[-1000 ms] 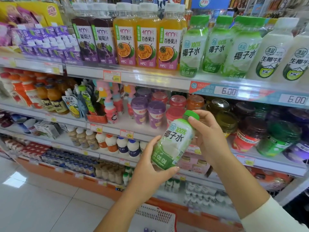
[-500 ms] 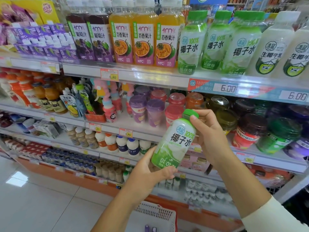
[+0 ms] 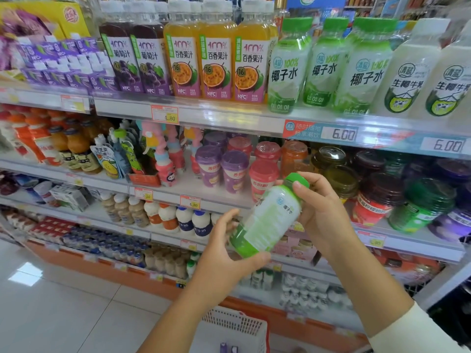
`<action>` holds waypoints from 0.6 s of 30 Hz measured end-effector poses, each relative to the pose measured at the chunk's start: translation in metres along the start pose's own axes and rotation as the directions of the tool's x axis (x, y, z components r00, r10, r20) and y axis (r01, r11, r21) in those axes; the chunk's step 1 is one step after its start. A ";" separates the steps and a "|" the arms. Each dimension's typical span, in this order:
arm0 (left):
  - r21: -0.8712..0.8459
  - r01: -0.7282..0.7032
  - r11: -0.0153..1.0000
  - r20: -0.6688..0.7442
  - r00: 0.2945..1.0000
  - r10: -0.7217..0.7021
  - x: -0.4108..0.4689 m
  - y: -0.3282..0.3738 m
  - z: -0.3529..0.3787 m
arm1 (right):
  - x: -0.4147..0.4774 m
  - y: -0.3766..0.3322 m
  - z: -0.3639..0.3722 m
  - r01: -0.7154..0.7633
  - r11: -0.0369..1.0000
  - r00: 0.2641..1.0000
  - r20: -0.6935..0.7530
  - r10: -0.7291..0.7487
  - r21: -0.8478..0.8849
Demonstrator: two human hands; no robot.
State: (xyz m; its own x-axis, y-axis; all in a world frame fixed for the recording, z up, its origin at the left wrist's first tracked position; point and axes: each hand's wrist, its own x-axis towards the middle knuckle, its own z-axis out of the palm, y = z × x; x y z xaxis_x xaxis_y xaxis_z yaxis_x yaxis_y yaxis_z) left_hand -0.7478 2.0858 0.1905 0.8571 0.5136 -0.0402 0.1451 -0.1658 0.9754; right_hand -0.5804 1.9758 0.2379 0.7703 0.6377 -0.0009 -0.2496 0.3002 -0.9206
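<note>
I hold a coconut water bottle (image 3: 267,220) with a green cap and a white-green label, tilted in front of the shelves. My left hand (image 3: 224,253) cups its base, thumb under the bottom and fingers spread behind it. Around its neck and shoulder curls my right hand (image 3: 321,212), thumb lying across the cap. The label's back side with small print faces me.
Shelves (image 3: 229,115) of drinks fill the view: grape and passion-fruit juices, more coconut water bottles (image 3: 326,64) on the top row, cups and jars on the row below. A white shopping basket (image 3: 237,329) sits below my arms. Tiled floor lies at the left.
The bottle has turned in my hands: its front label with large characters faced me before, now the back print does. My left fingers have opened and shifted round the base.
</note>
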 end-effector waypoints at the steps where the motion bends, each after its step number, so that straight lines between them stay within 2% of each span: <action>1: -0.167 0.068 0.984 0.087 0.995 -0.054 0.002 -0.001 -0.002 | -0.001 -0.001 -0.002 -0.002 0.999 1.000 0.026 0.001 0.039; 2: -0.278 0.143 0.950 0.177 0.980 -0.095 0.004 -0.002 -0.003 | -0.003 -0.002 -0.003 -0.004 0.997 0.999 0.049 0.001 0.074; 4: -0.300 0.170 0.939 0.258 0.962 -0.091 0.004 0.002 -0.001 | -0.005 -0.005 -0.004 -0.015 0.994 0.995 0.097 0.004 0.109; 7: -0.125 0.038 0.991 0.131 0.991 -0.021 -0.001 0.007 0.009 | -0.005 -0.008 -0.004 -0.029 0.995 0.990 0.142 0.015 0.094; 10: 0.020 -0.034 0.999 -0.073 0.997 0.035 -0.005 0.011 0.012 | -0.004 -0.010 -0.006 -0.001 0.995 0.998 0.060 0.007 -0.102; 12: 0.047 -0.051 0.998 -0.093 0.994 0.055 -0.005 0.007 0.014 | -0.003 -0.008 -0.009 -0.006 0.988 1.000 0.020 0.009 -0.157; 18: 0.103 -0.040 0.994 -0.071 0.996 0.047 -0.003 0.000 0.017 | -0.006 -0.008 -0.013 -0.039 0.990 0.999 0.002 0.040 -0.138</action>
State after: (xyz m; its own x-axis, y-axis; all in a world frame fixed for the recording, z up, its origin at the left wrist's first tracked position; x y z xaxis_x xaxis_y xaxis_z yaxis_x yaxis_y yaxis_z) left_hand -0.7416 2.0699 0.1871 0.8255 0.5639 0.0217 0.1611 -0.2723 0.9486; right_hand -0.5758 1.9602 0.2406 0.7588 0.6502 -0.0370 -0.1963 0.1742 -0.9649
